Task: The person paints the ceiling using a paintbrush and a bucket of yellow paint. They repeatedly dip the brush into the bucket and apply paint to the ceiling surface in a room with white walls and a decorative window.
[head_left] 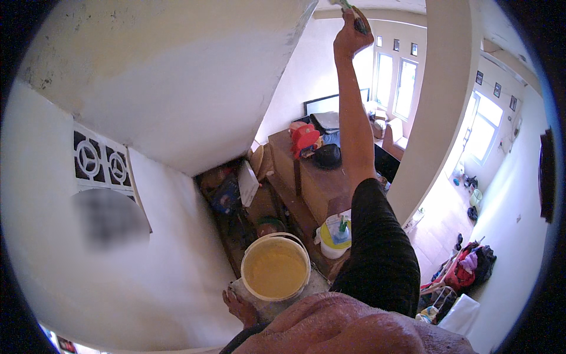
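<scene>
My right hand (354,36) is raised high at the top of the view, its fingers closed round what looks like a paintbrush (341,3). Only a pale green part of the brush shows, cut off by the frame's upper edge. Low down, my left hand (240,308) lies with its fingers stretched on the edge of a grey, spattered board (268,308). On that board stands a white bucket (246,284) of yellowish-cream paint (276,271), just beside my left hand, its handle resting against the rim.
A sloping ceiling (177,76), partly stained, comes down on the left above a white wall (183,236) with vent blocks (100,162). Below stand a brown cabinet (318,186) carrying a red item (304,138) and a yellow-and-white tub (335,239). A pillar (442,106) rises at right.
</scene>
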The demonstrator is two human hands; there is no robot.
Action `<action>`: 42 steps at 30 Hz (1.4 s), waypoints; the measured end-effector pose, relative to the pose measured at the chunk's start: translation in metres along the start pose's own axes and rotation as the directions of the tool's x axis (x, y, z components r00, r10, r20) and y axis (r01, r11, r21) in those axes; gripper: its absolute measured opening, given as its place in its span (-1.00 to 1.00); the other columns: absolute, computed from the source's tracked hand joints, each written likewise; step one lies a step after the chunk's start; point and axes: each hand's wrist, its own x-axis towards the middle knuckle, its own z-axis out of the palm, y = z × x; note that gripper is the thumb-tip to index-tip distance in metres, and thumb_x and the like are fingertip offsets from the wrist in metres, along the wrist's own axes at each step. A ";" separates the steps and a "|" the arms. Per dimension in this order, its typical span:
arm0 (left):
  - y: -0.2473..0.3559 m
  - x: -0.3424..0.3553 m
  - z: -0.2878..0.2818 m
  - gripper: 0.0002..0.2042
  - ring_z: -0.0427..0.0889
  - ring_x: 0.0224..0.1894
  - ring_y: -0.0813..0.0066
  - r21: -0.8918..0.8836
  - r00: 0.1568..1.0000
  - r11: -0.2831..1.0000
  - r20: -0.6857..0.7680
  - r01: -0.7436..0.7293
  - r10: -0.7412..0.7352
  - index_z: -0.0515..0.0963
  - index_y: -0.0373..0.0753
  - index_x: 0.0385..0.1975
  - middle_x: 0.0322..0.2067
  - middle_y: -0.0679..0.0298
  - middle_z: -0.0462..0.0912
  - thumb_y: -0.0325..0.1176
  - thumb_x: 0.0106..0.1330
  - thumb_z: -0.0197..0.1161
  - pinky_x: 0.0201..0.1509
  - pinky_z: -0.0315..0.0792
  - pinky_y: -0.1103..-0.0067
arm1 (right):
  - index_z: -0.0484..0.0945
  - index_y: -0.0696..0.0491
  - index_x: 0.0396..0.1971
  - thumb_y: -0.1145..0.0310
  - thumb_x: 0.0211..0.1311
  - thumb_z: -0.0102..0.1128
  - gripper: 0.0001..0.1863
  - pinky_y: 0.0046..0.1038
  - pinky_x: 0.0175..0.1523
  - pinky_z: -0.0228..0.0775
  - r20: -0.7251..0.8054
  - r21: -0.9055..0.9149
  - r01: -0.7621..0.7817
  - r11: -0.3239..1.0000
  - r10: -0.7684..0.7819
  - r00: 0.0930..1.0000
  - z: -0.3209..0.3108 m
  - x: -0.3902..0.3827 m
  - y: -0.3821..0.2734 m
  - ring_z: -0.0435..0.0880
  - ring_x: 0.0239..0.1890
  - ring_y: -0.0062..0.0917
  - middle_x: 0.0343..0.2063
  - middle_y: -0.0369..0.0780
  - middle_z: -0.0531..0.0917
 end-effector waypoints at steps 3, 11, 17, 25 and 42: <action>0.009 -0.001 -0.005 -0.57 0.27 0.30 -0.22 -0.034 1.000 0.999 0.014 0.007 -0.007 0.33 -0.33 0.23 0.30 -0.20 0.21 -0.42 0.36 -0.04 0.32 0.23 0.11 | 0.71 0.18 -0.22 0.43 0.07 0.41 -0.75 -0.52 -0.30 0.50 0.023 -0.247 0.002 0.969 0.004 1.000 -0.016 -0.021 0.014 0.71 -0.44 -0.54 -0.45 -0.15 0.76; 0.014 -0.002 -0.010 -0.52 0.26 0.30 -0.25 -0.108 0.998 0.993 -0.052 -0.042 0.036 0.26 -0.36 0.27 0.24 -0.23 0.29 -0.44 0.33 -0.02 0.36 0.18 0.11 | 0.73 0.07 -0.24 0.40 0.06 0.36 -0.78 -0.38 -0.31 0.53 0.519 -0.553 0.214 0.805 0.132 0.844 -0.073 -0.087 0.053 0.73 -0.45 -0.37 -0.49 -0.07 0.72; -0.001 0.000 -0.011 -0.51 0.25 0.30 -0.25 -0.077 0.997 0.997 -0.075 -0.009 0.003 0.26 -0.40 0.26 0.22 -0.24 0.31 -0.47 0.30 0.00 0.38 0.15 0.14 | 0.70 0.10 -0.34 0.20 0.12 0.32 -0.73 -0.26 -0.24 0.54 0.755 -0.477 0.550 0.686 -0.001 0.656 -0.027 -0.018 0.062 0.71 -0.41 -0.19 -0.50 -0.05 0.70; -0.036 -0.004 0.027 -0.52 0.21 0.34 -0.17 -0.067 0.997 0.997 -0.062 -0.042 0.038 0.27 -0.40 0.27 0.27 -0.19 0.29 -0.47 0.33 -0.06 0.45 0.07 0.21 | 0.53 0.10 -0.04 0.20 0.41 0.03 -0.69 -0.41 -0.03 0.48 0.895 -0.337 0.639 0.692 0.024 0.445 -0.032 0.066 -0.022 0.67 -0.19 -0.46 -0.19 -0.16 0.70; -0.036 0.007 0.020 -0.48 0.21 0.32 -0.22 -0.097 0.984 0.980 0.005 -0.176 0.178 0.16 -0.37 0.33 0.28 -0.23 0.24 -0.54 0.34 -0.06 0.41 0.10 0.16 | 0.65 0.16 -0.43 0.02 0.08 0.33 -0.57 -0.21 -0.29 0.51 0.634 -0.669 0.086 0.739 0.626 -0.454 -0.146 -0.248 -0.337 0.69 -0.43 -0.17 -0.50 -0.02 0.69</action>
